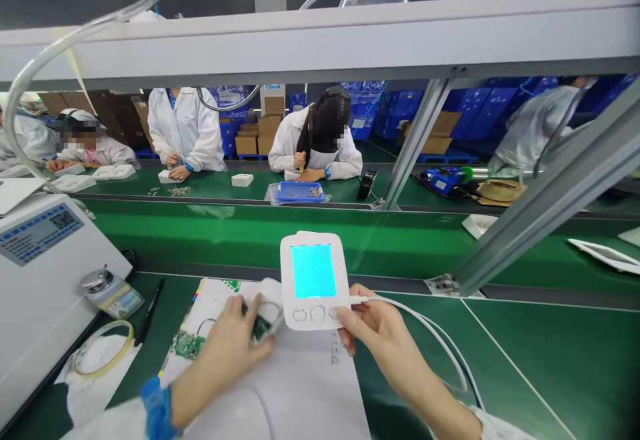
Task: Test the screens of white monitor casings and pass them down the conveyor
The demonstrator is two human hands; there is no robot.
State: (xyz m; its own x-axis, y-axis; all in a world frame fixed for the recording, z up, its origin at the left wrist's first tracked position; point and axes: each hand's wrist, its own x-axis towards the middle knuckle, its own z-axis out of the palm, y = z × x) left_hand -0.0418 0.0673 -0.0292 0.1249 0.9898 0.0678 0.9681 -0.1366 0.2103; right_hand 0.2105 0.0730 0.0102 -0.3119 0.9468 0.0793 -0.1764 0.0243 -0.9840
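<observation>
Far left on the green table (520,353) is a big white box (55,293) w/ a label, then a roll of yellow tape (129,341) & a black pen (150,313). Next is my L hand (233,340), over white paper (315,387), fingers a bit spread by a green board (261,328). It's blurry, so I can't tell if they pinch it.

Then comes the white gadget (314,281), up btwn my hands, blue screen lit & facing me. Its long side runs up & down, w/ a small lean. My R hand (383,330) is nearer: it holds the bottom R corner, thumb in front. My L hand is just lower left of it. A white cord (425,322) runs from its R side, off right.

Hidden: the gadget's back, some R hand fingers, & part of the green board. Can't read the screen or the paper's writing.
</observation>
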